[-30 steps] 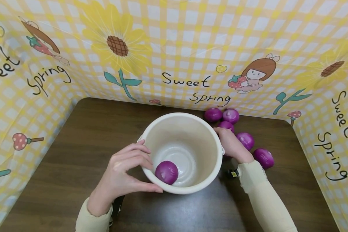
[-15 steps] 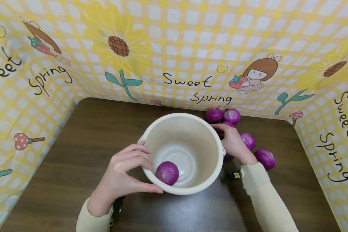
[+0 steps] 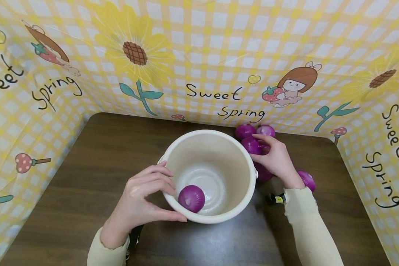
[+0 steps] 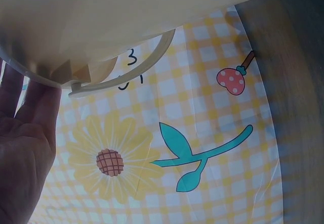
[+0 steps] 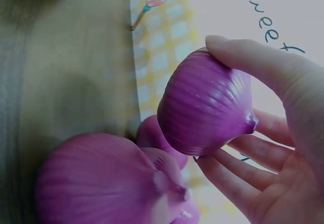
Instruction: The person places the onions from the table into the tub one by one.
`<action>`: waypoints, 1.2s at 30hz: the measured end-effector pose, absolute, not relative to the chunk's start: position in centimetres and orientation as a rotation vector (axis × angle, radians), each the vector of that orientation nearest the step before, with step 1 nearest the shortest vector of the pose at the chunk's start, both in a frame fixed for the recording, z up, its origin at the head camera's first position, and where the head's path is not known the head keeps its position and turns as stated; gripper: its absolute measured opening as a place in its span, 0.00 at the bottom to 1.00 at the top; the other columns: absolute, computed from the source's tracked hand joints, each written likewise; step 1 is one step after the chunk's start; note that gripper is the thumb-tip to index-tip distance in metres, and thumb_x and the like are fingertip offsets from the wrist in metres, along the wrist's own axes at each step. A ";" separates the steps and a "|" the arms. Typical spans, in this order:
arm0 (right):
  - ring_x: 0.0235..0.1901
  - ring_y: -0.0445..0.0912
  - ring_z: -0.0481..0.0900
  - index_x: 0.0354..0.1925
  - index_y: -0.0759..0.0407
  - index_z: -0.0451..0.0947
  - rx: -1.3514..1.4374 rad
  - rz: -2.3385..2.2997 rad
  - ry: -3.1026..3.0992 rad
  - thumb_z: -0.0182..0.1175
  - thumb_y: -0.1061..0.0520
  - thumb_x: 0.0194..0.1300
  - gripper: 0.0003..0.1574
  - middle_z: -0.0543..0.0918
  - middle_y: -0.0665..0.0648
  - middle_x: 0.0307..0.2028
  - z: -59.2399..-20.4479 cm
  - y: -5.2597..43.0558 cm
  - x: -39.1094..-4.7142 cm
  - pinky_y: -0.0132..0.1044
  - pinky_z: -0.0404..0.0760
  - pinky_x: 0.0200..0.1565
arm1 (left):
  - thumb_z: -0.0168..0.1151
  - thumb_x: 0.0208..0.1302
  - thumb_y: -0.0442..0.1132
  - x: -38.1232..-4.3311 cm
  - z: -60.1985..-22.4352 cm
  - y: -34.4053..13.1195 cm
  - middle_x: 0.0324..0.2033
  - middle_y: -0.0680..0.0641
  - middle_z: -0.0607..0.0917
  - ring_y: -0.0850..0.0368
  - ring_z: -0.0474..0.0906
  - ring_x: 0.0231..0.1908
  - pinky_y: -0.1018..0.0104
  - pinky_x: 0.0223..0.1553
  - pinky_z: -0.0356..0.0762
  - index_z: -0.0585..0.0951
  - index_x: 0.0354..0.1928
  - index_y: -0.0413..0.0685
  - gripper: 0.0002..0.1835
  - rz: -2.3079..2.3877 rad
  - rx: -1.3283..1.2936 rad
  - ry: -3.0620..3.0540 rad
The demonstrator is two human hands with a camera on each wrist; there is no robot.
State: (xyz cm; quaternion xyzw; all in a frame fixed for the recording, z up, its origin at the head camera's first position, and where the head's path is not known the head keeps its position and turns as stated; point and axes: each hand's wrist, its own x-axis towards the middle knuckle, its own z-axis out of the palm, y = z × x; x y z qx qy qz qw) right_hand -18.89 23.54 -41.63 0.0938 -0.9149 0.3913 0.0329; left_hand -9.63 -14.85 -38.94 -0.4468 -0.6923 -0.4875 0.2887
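Note:
A cream plastic bucket (image 3: 212, 217) stands in the middle of the table, with one purple onion (image 3: 191, 198) lying inside at its lower left. My left hand (image 3: 141, 197) grips the bucket's left rim, thumb along the front edge. In the left wrist view, the fingers (image 4: 38, 107) of that hand meet the bucket's wall (image 4: 126, 11) near its handle. To the right of the bucket, my right hand (image 3: 276, 157) holds another purple onion (image 3: 251, 145) between thumb and fingers. The right wrist view has this onion (image 5: 205, 105) raised above other onions (image 5: 96, 178).
Behind the right hand, two onions (image 3: 245, 131) sit at the table's back edge. One more onion (image 3: 307, 180) is partly hidden by the right wrist, and another onion (image 3: 264, 173) lies below the hand. Checked cloth (image 3: 199, 55) walls enclose the dark wooden table (image 3: 70, 177).
My right hand has come up from beside the bucket's right wall and moved slightly right, and an onion now shows in its fingers. The left hand and bucket look unmoved.

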 end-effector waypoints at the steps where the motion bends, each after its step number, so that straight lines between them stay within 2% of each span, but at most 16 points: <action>1: 0.51 0.61 0.83 0.66 0.60 0.75 0.276 1.219 -2.806 0.80 0.52 0.55 0.43 0.79 0.66 0.58 -41.5 23.6 -18.8 0.56 0.85 0.53 | 0.88 0.34 0.56 -9.6 -38.9 -14.8 0.26 0.55 0.84 0.49 0.80 0.40 0.47 0.66 0.72 0.83 0.27 0.48 0.27 -1.302 -1.192 -1.849; 5: 0.52 0.62 0.83 0.66 0.60 0.75 0.231 1.261 -2.770 0.81 0.50 0.54 0.44 0.78 0.65 0.60 -41.2 24.0 -18.5 0.56 0.84 0.54 | 0.88 0.34 0.56 -9.6 -38.9 -14.8 0.26 0.55 0.84 0.49 0.80 0.40 0.47 0.67 0.72 0.83 0.27 0.47 0.27 -1.305 -1.192 -1.853; 12: 0.53 0.57 0.83 0.64 0.55 0.77 0.172 1.344 -2.685 0.82 0.47 0.51 0.44 0.79 0.58 0.60 -40.6 24.2 -18.0 0.51 0.84 0.54 | 0.88 0.34 0.56 -9.6 -38.8 -14.8 0.26 0.55 0.84 0.49 0.80 0.40 0.47 0.67 0.72 0.83 0.27 0.47 0.26 -1.311 -1.195 -1.850; 20: 0.50 0.54 0.85 0.63 0.55 0.79 0.151 1.347 -2.622 0.83 0.49 0.50 0.43 0.81 0.55 0.57 -40.2 24.0 -17.6 0.48 0.85 0.53 | 0.88 0.34 0.56 -9.5 -38.9 -14.8 0.27 0.54 0.84 0.49 0.80 0.41 0.47 0.67 0.71 0.83 0.28 0.49 0.26 -1.317 -1.192 -1.863; 36: 0.53 0.48 0.83 0.64 0.51 0.78 0.162 1.351 -2.517 0.83 0.54 0.49 0.44 0.81 0.53 0.59 -39.5 23.5 -16.8 0.38 0.84 0.55 | 0.88 0.34 0.56 -9.6 -39.0 -14.8 0.27 0.55 0.84 0.50 0.80 0.40 0.47 0.67 0.72 0.84 0.28 0.49 0.26 -1.310 -1.196 -1.848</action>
